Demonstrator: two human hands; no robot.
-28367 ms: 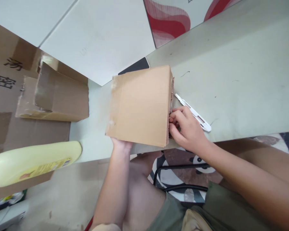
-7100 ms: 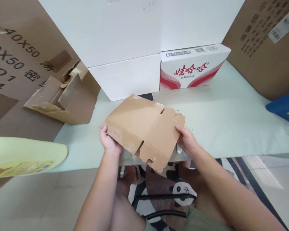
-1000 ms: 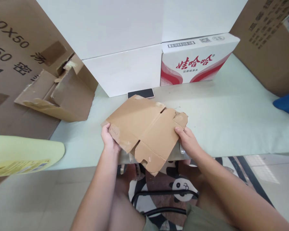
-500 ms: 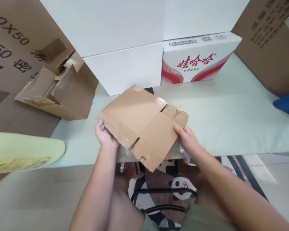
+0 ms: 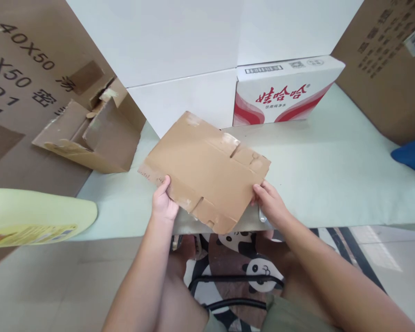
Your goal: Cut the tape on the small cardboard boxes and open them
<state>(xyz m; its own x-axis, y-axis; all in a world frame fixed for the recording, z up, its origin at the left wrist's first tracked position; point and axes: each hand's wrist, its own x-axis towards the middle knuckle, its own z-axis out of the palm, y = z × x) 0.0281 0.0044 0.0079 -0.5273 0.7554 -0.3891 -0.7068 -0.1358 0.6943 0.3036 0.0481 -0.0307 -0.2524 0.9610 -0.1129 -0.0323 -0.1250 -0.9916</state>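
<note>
I hold a flattened brown cardboard box (image 5: 207, 168) with both hands over the near edge of the pale green table (image 5: 332, 170). My left hand (image 5: 163, 203) grips its near left edge, thumb on top. My right hand (image 5: 269, 203) pinches its right edge. The cardboard lies nearly flat, with torn tape marks and flaps pointing toward me. Something white, largely hidden, peeks from under my right hand.
A torn open carton (image 5: 93, 133) lies at the left by a large brown box (image 5: 27, 92). White boxes (image 5: 183, 60) and a red-and-white printed carton (image 5: 283, 94) stand behind. Another brown box (image 5: 387, 69) and a blue object (image 5: 413, 154) are at the right. A yellow object (image 5: 31, 216) is at the left.
The cardboard has been pushed flatter and away from me, now covering the dark phone seen behind it. My left hand has slid rightward along the near edge.
</note>
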